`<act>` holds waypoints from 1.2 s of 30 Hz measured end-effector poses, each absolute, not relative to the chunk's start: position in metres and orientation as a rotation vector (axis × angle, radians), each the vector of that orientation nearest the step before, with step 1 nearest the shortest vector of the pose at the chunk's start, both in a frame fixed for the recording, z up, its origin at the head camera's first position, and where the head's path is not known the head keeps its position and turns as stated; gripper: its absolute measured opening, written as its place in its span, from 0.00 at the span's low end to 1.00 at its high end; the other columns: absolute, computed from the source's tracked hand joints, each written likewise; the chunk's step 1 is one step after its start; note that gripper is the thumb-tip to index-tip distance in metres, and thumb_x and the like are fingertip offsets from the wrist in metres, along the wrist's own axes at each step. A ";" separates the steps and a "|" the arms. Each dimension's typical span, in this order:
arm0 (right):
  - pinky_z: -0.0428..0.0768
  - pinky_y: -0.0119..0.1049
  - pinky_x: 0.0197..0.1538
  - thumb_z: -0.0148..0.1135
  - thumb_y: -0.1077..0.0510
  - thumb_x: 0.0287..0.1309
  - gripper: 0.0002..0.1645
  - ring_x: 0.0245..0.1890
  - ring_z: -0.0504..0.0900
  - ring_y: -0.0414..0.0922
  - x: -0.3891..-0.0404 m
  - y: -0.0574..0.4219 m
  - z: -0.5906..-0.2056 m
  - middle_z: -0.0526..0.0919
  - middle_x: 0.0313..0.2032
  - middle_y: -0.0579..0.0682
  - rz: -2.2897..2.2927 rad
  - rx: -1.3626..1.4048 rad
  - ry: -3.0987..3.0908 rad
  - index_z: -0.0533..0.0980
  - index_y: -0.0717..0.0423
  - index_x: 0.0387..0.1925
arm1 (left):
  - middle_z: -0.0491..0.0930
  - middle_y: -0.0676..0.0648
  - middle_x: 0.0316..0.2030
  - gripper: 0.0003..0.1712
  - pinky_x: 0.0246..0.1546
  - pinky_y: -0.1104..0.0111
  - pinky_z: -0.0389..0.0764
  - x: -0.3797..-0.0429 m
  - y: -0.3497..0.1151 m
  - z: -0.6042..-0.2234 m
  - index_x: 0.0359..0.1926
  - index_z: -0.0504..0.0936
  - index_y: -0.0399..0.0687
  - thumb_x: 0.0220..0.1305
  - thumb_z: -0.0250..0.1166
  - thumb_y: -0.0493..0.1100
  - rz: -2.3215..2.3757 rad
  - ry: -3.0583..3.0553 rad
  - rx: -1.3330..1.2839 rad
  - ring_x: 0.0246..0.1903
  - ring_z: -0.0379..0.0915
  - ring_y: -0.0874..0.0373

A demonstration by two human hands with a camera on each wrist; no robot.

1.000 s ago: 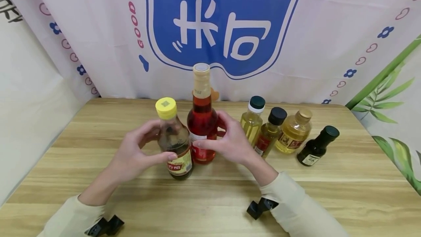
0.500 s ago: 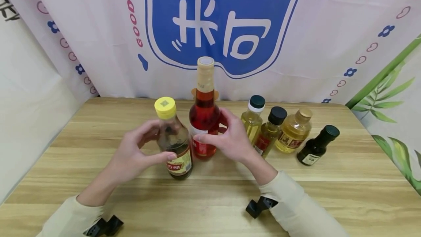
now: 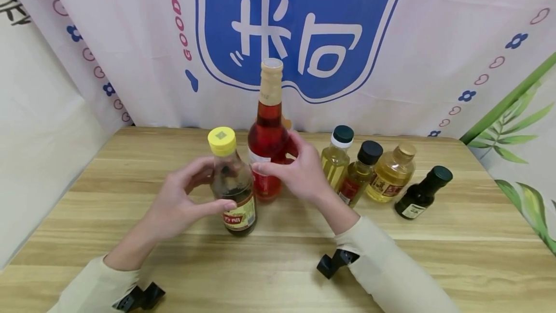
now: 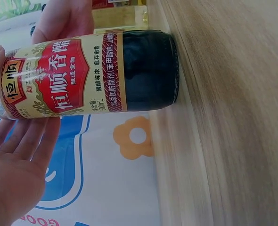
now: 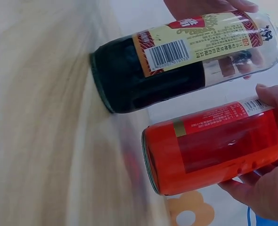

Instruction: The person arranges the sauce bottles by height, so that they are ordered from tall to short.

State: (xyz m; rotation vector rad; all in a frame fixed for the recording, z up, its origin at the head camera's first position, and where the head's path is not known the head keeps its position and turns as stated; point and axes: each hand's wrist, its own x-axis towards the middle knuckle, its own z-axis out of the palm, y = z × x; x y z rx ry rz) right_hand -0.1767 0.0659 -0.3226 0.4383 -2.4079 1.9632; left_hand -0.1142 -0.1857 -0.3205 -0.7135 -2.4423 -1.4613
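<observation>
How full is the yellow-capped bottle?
Partly full: in the right wrist view, the bottle shows dark liquid toward its base and clear glass above.

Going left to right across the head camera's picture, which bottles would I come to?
Yellow-capped bottle → tall red bottle → bottle with a dark green cap and white collar → black-capped bottle → tan-capped bottle of yellow liquid → small dark bottle.

Four bottles are standing right of centre on a wooden desk. A white curtain with a blue emblem is hanging across the top, and green leaves are showing at the right edge.
</observation>
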 end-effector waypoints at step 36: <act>0.82 0.52 0.69 0.76 0.50 0.62 0.39 0.64 0.80 0.48 -0.235 0.006 -0.321 0.82 0.63 0.47 1.937 0.307 -2.465 0.71 0.44 0.72 | 0.86 0.48 0.54 0.39 0.56 0.78 0.83 -0.112 -0.186 -0.320 0.66 0.79 0.46 0.54 0.82 0.34 -1.470 -2.458 -0.699 0.52 0.82 0.66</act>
